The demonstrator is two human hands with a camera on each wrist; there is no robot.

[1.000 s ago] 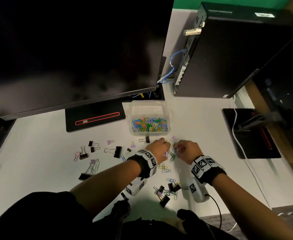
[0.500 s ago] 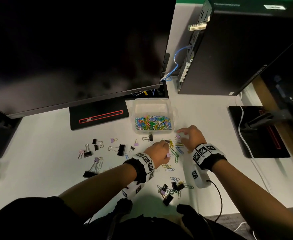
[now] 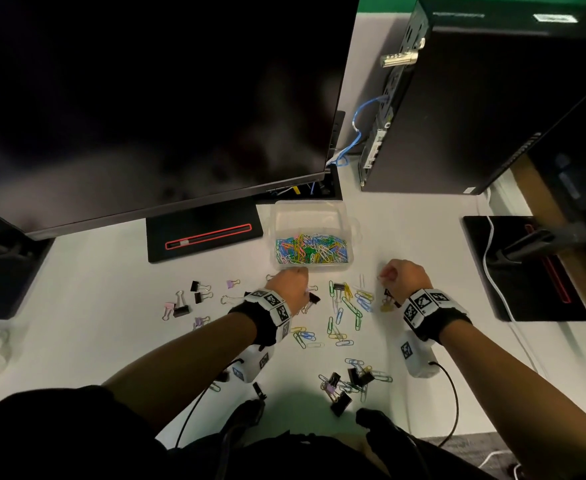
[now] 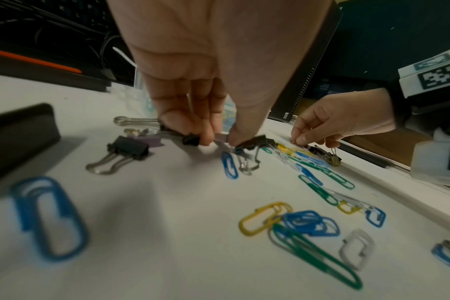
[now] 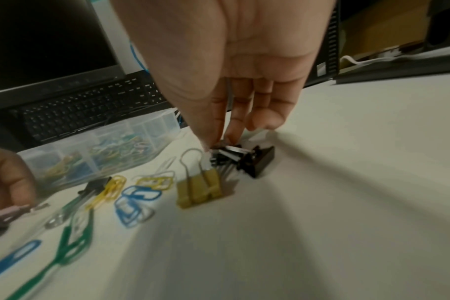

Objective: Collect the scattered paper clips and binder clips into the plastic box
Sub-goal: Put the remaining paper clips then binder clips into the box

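Note:
A clear plastic box [image 3: 348, 221] half full of coloured paper clips stands in front of the monitor. Just below it, loose paper clips [image 3: 352, 308] lie between my hands. My left hand [image 3: 307, 292] sits at the box's front left corner. In the left wrist view its thumb and fingers [image 4: 219, 140] pinch a small black binder clip [image 4: 254, 142] on the desk. My right hand [image 3: 388, 275] is right of the pile. In the right wrist view its thumb and fingers [image 5: 219, 144] pinch the wires of black binder clips [image 5: 257, 160], beside a yellow binder clip [image 5: 199, 190].
More binder clips [image 3: 180, 308] lie scattered at the left, and another heap [image 3: 347, 382] lies near the desk's front edge. A monitor [image 3: 146, 98] and its stand base [image 3: 205, 233] are behind, a computer tower [image 3: 475, 116] at the back right, a second stand base [image 3: 526, 271] at the right.
The hands, together over the middle pile a second ago, have parted: the left moved left toward the box's corner, the right moved right to the binder clips there.

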